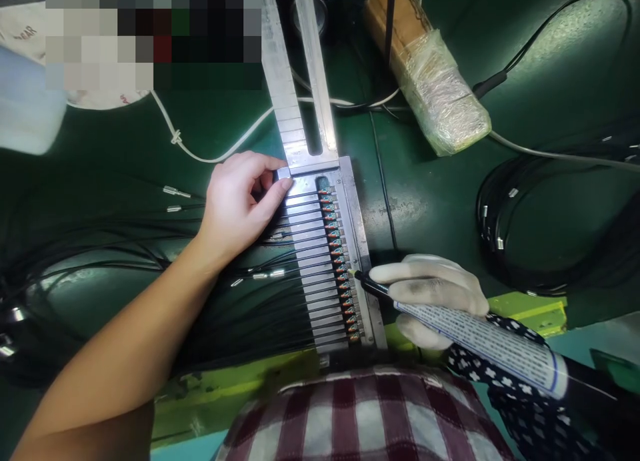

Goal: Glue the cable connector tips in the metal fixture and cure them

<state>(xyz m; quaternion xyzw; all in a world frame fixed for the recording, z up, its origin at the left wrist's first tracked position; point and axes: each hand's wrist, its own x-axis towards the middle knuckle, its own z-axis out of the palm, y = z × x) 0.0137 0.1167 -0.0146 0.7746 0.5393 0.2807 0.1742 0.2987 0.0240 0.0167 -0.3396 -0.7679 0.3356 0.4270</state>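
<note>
A long metal jig [315,274] lies lengthwise in front of me. Several thin black cables [313,249] run across its slots, and each ends at a small connector board [336,234] in a row along the right side. My left hand [245,201], bare, has thumb and forefinger closed on the upper left corner of the jig. White-gloved, my right hand [435,297] grips a thick marker pen [480,331] with a printed white label. Its tip points left and meets or nearly meets the row of boards; exact contact is unclear.
Loose cable bundles lie at left and a coiled bundle [485,234] at right. A slotted metal frame [285,81] extends from the jig's far end. A plastic-wrapped cardboard block [435,81] rests at the back right. White cords cross the green table [415,201].
</note>
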